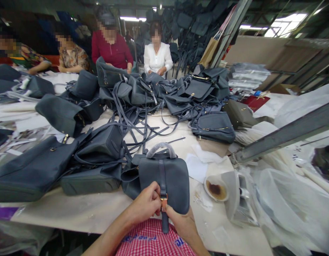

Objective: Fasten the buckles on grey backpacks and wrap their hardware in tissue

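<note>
Fingers point(154, 188) of the left hand point(147, 204) are curled narrow against the left side of a gold-toned buckle point(163, 196), while the thumb of the right hand point(183, 222) is laid just below it on the right, beside an orange-tinted metal plate point(163, 204). The lower edge of the flap point(177, 177) is held by the right hand, thumb in front; its other fingers are hidden behind. Whether the buckle frame or the strap edge is pinched by the left fingers cannot be told.

The buckle is flanked by both hands, right of the left fingers and up and left of the right palm, so neither hand can be called clearly nearer. It is carried on a narrow strap point(162, 176), whose long axis is aligned down the flap from the plastic-wrapped handle point(161, 145) toward the body; the loose tail point(165, 224) is pointed at a red checked apron point(151, 236). The dark blue backpack point(131, 183) is set handle-away at the near edge of the desk point(95, 209).
</note>
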A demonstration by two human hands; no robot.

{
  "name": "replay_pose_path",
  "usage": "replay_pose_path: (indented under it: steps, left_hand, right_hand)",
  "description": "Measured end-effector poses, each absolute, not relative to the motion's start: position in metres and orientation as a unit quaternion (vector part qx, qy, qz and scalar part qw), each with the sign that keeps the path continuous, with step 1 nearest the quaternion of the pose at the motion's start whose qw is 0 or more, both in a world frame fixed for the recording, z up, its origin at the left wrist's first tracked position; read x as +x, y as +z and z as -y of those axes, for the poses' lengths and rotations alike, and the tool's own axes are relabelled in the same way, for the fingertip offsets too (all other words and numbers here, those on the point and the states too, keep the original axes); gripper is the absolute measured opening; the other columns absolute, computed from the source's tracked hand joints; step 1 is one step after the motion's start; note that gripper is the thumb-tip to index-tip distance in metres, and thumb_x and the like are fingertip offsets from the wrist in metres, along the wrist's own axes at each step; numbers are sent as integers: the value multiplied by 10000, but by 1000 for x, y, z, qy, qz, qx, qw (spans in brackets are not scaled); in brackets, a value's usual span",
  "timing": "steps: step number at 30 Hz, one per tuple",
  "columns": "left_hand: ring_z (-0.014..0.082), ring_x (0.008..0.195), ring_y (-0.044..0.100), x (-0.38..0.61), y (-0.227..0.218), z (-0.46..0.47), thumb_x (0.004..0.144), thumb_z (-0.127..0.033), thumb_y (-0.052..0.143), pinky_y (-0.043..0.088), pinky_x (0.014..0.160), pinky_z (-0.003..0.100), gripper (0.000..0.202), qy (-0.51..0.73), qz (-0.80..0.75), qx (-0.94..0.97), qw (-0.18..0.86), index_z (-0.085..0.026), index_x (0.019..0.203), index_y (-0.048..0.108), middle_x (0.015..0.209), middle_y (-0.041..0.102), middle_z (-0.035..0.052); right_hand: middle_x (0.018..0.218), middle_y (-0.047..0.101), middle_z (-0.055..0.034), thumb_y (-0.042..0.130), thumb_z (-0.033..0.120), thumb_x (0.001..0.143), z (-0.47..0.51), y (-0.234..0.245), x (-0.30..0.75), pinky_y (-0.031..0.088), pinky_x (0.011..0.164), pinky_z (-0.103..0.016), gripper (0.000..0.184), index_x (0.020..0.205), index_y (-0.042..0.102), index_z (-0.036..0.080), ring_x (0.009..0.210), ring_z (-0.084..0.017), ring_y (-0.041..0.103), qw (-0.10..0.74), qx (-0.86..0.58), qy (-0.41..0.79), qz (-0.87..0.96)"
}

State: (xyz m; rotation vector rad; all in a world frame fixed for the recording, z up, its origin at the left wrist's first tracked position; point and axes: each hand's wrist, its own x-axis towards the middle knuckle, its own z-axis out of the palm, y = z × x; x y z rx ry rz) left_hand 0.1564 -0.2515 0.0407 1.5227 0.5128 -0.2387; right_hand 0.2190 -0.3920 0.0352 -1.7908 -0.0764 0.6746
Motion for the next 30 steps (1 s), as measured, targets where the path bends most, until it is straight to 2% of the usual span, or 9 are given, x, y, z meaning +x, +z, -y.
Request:
replay_pose_path:
  steps: [4,7,9,13,15,18,21,26,30]
  left_hand:
    - [120,493,554,156,44,250,624,-132,433,378,448,201,220,-107,-226,665,704,-231,809,367,571,571,-59]
    - [117,488,531,157,49,253,696,-179,442,364,459,208,130,-91,-238,674,693,-230,797,380,549,543,-68]
    - [111,486,504,158,54,256,750,-235,487,345,473,215,101,-72,-247,711,654,-229,768,388,538,519,-78]
    - [111,532,482,160,61,258,730,-293,618,305,508,228,250,-49,-260,791,551,-230,717,377,547,483,-94]
    - [113,539,469,160,63,255,688,-297,673,288,507,231,307,-52,-275,795,537,-231,711,374,549,468,-102]
    - [111,528,463,159,63,250,635,-261,710,280,489,227,347,-71,-273,781,557,-233,710,372,542,462,-109]
    - [115,499,498,156,61,246,640,-215,672,312,469,221,322,-96,-247,762,591,-238,720,361,526,509,-103]
    - [116,472,526,149,57,242,686,-206,580,359,446,205,224,-111,-215,737,631,-234,771,375,558,588,-72]
    - [114,488,536,146,58,239,702,-182,546,360,454,194,193,-113,-202,742,630,-232,776,375,558,568,-73]
  right_hand:
    - [783,778,-107,739,401,599,391,36,219,566,773,-404,270,725,756,163,779,-312,718,564,-776,279,41]
    - [822,781,-115,762,427,576,389,40,221,550,840,-418,318,746,767,158,844,-327,714,561,-772,295,41]
    - [855,785,-102,752,423,614,389,44,221,545,868,-394,318,794,776,161,885,-311,714,574,-754,316,47]
    - [945,783,-88,753,360,631,391,46,220,509,955,-397,265,817,778,173,987,-304,693,590,-729,342,65]
    - [999,774,-84,755,332,622,395,45,218,491,982,-417,297,871,771,171,1021,-304,679,600,-720,342,69]
    - [933,779,-73,727,282,625,401,43,216,529,903,-430,342,940,750,151,915,-296,701,603,-710,359,57]
    - [861,776,-69,712,268,640,404,43,214,562,823,-405,263,867,739,139,837,-287,711,613,-685,394,17]
    - [880,773,-83,739,309,629,400,39,210,576,830,-415,314,893,723,138,875,-296,722,692,-538,480,-34]
    - [870,775,-89,766,331,604,398,31,206,581,831,-424,382,923,716,128,867,-305,728,693,-537,478,-53]
